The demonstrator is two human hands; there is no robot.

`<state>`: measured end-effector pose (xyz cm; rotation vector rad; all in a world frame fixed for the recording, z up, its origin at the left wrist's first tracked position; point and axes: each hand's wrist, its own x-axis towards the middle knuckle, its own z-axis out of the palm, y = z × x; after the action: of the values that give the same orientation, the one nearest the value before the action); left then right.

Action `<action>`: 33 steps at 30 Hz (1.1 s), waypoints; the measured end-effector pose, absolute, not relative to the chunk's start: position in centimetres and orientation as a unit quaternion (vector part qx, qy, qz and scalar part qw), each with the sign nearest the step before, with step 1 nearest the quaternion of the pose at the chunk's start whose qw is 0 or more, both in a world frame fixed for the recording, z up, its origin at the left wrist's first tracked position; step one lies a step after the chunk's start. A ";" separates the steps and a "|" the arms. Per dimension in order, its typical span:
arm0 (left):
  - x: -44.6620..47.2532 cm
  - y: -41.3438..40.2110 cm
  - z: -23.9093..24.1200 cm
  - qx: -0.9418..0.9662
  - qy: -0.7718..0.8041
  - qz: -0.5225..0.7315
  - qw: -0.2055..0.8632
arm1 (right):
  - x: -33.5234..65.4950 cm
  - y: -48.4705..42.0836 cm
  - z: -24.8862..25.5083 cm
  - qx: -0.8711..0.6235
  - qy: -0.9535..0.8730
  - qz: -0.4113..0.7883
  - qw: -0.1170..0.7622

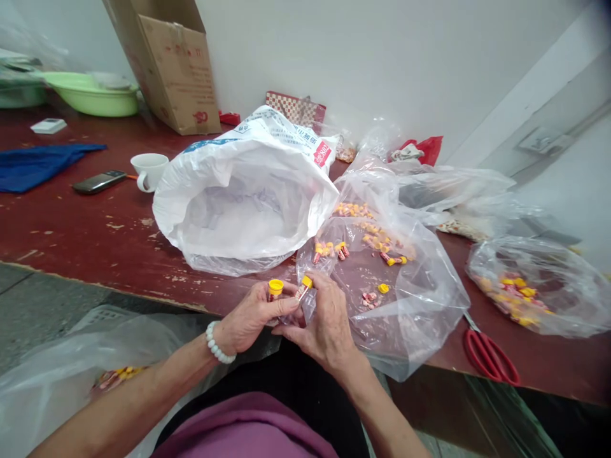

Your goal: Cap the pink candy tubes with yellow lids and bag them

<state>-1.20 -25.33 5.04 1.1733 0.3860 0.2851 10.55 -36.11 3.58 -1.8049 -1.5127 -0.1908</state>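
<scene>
At the front edge of the table, my left hand [252,312] is closed around a small printed tube with a round yellow cap [275,287]. A second yellow-capped tube [303,289] is tilted between my left thumb and the curled fingers of my right hand [329,318], which appear to grip it. My right fingertips are partly hidden, and a bit of clear plastic shows beside them. Just beyond, a clear plastic bag [420,299] lies spread with many yellow-capped tubes [377,238] in and on it. Behind my hands, a large white sack [176,216] gapes toward me, holding white material.
Red-handled scissors [489,356] lie at the right edge, near another bag of tubes [520,296]. On the left are a white cup [149,170], a phone [99,182], blue cloth [42,164], a green basin [90,95] and a cardboard box [181,76]. A plastic bag [42,388] sits below left.
</scene>
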 end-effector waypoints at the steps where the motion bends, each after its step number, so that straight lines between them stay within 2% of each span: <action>1: -1.2 -25.6 4.9 0.523 0.183 0.131 0.822 | 10.2 -35.9 3.3 -0.713 -0.580 -0.077 0.386; 9: -1.2 -26.2 4.0 0.411 0.183 0.117 0.885 | 9.5 -35.6 3.1 -0.694 -0.557 -0.042 0.454; 13: -0.6 -25.9 4.0 0.447 0.181 0.147 0.864 | 9.7 -35.2 2.9 -0.696 -0.558 -0.071 0.446; 18: -2.6 -25.1 3.9 0.492 0.205 0.190 0.825 | 9.8 -34.4 2.5 -0.672 -0.620 0.032 0.405; 21: -7.5 -24.4 3.1 0.508 0.257 0.184 0.801 | 11.1 -35.2 2.2 -0.693 -0.583 0.064 0.420; 24: -14.4 -23.9 0.7 0.491 0.358 0.169 0.776 | 14.0 -36.5 1.0 -0.736 -0.531 0.020 0.420; 29: -24.1 -23.6 -6.7 0.294 0.636 0.179 0.690 | 17.1 -37.3 -1.9 -0.805 -0.495 -0.038 0.325; 33: -27.3 -23.1 -11.8 0.205 0.728 0.207 0.620 | 16.3 -36.6 -2.6 -0.784 -0.547 -0.069 0.285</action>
<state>-27.27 -23.11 -11.79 0.4713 1.6741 0.4767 16.29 -36.63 -2.57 -2.0962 -1.4634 -0.1850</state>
